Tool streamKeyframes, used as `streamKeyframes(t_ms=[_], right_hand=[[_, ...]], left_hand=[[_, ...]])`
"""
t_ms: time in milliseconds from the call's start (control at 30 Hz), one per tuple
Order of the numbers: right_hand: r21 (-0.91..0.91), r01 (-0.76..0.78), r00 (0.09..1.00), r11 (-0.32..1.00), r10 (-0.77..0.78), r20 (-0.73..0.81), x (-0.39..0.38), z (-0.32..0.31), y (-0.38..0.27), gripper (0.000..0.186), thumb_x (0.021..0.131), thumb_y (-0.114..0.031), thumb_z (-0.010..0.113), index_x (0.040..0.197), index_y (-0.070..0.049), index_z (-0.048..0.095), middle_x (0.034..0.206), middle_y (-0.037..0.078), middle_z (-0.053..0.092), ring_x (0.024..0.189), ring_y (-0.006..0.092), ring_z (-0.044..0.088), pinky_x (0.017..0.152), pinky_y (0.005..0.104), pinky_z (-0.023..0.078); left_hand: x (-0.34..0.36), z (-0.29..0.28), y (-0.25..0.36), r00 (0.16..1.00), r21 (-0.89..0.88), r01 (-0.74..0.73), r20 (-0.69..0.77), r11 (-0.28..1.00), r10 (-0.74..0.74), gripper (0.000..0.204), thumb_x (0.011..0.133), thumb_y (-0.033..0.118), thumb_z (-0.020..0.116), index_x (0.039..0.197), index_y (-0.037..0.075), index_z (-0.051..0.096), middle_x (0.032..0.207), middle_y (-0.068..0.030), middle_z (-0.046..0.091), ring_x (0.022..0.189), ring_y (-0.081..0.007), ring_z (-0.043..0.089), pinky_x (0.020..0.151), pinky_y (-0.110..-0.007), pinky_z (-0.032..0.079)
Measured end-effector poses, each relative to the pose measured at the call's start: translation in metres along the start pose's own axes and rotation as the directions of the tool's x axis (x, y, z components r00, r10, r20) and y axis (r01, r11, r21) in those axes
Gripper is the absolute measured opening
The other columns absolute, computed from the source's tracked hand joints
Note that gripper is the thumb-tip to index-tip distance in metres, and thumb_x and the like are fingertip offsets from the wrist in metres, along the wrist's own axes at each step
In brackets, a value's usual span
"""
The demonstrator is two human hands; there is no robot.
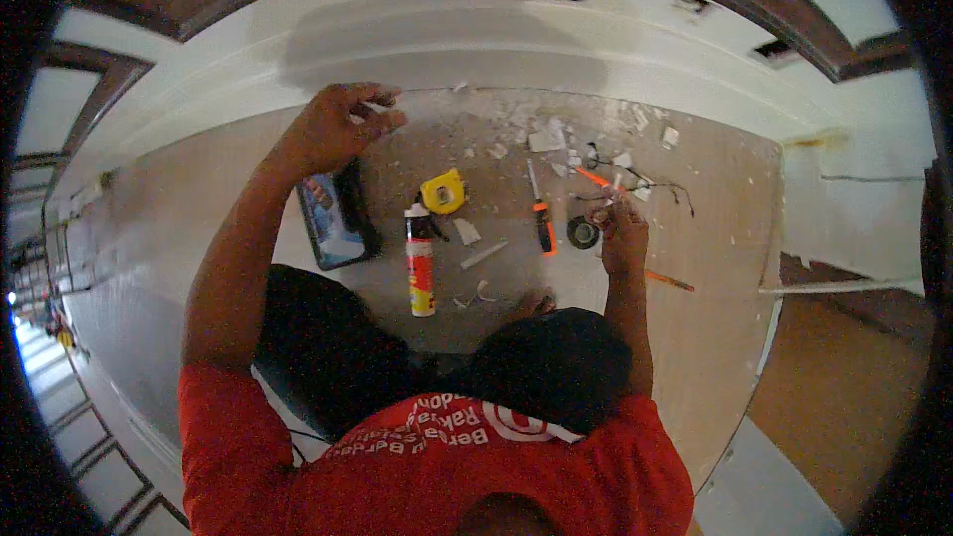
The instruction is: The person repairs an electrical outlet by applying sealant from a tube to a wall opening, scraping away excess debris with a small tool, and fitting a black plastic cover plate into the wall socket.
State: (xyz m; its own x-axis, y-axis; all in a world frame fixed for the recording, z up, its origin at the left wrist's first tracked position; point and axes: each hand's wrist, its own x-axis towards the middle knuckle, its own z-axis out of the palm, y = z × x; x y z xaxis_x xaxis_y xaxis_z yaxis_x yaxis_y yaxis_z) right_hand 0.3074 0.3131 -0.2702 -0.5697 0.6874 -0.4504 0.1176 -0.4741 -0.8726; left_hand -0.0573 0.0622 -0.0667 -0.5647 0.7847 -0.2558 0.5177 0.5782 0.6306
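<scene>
My left hand (338, 127) is raised at the far left, by the base of the wall. Its fingers are bent, with a gap between them and the thumb, and I see nothing held. Under that forearm lies a dark case with a pale printed lid (336, 218). My right hand (624, 236) has its fingers drawn together near a slim orange tool (593, 177) and a thin black cable (655, 182); what they pinch is too small to make out. Just left of it is a black roll of tape (583, 231). An orange-and-black screwdriver (543, 223) lies further left.
A red, yellow and white spray can (421, 273) lies beside a yellow tape measure (444, 192). White chips and dust (546, 139) litter the floor along the wall. An orange stick (670, 281) lies right of my right wrist. A dark wall opening (772, 50) is at upper right.
</scene>
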Motion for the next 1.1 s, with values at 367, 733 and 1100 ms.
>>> streamKeyframes(t_ms=[367, 733, 1100], right_hand=[[-0.512, 0.624, 0.752, 0.59, -0.278, 0.597, 0.037, 0.098, 0.019, 0.029, 0.099, -0.025, 0.059, 0.111, 0.0, 0.068, 0.092, 0.01, 0.073, 0.079, 0.0182, 0.069, 0.074, 0.0322, 0.055], [-0.369, 0.119, 0.965, 0.922, -0.021, 0.26, 0.028, 0.061, 0.038, 0.035, 0.102, -0.032, 0.054, 0.103, 0.001, 0.067, 0.094, 0.014, 0.071, 0.084, 0.0261, 0.071, 0.073, 0.0371, 0.057], [0.219, 0.168, 0.945, 0.961, -0.094, -0.313, -0.001, -0.022, -0.02, 0.042, 0.099, -0.025, 0.063, 0.131, 0.001, 0.057, 0.11, 0.014, 0.072, 0.092, 0.0247, 0.071, 0.075, 0.0354, 0.058]], left_hand=[[-0.057, -0.052, -0.069, 0.976, 0.225, 0.15, 0.124, 0.963, -0.181, 0.051, 0.087, 0.037, 0.072, 0.119, -0.003, 0.067, 0.106, -0.0232, 0.072, 0.096, -0.0312, 0.071, 0.087, -0.042, 0.054], [-0.024, -0.001, -0.085, 0.937, 0.195, 0.048, 0.33, 0.98, -0.112, 0.051, 0.09, 0.045, 0.067, 0.115, 0.001, 0.071, 0.105, -0.0221, 0.072, 0.1, -0.0343, 0.068, 0.092, -0.045, 0.051], [0.023, 0.058, -0.052, 0.938, 0.453, -0.213, 0.344, 0.866, 0.051, 0.059, 0.084, 0.054, 0.071, 0.115, 0.003, 0.07, 0.11, -0.0246, 0.068, 0.107, -0.0395, 0.064, 0.097, -0.047, 0.049]])
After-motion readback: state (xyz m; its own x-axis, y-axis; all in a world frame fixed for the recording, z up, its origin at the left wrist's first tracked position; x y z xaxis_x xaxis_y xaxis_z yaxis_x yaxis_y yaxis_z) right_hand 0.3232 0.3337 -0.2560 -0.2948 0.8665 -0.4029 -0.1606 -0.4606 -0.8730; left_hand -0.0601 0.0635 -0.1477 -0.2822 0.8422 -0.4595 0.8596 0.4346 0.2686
